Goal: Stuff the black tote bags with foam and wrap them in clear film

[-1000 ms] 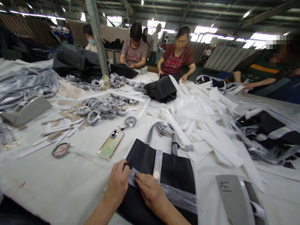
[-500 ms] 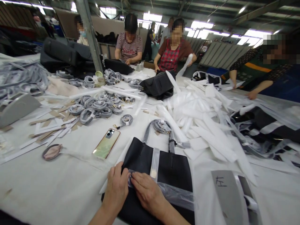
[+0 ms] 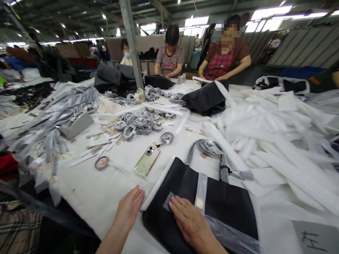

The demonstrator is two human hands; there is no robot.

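A black handbag (image 3: 225, 201) lies flat on the white table (image 3: 95, 190) in front of me, its handles wrapped in grey film. My right hand (image 3: 192, 222) lies flat on the bag with fingers stretched out, pressing a clear plastic strip (image 3: 227, 236) near its end. My left hand (image 3: 129, 206) rests open on the table just left of the bag's edge, beside a white paper strip (image 3: 155, 185). Neither hand grips anything.
A gold phone (image 3: 147, 161) lies just beyond my left hand. Several coiled grey straps (image 3: 140, 123) are piled farther back, and white paper strips (image 3: 278, 137) are heaped on the right. Other people sit across the table, one with a black bag (image 3: 205, 100).
The view has swung left. My left hand came off the plastic strip and now lies open on the table; my right hand flattened onto the bag.
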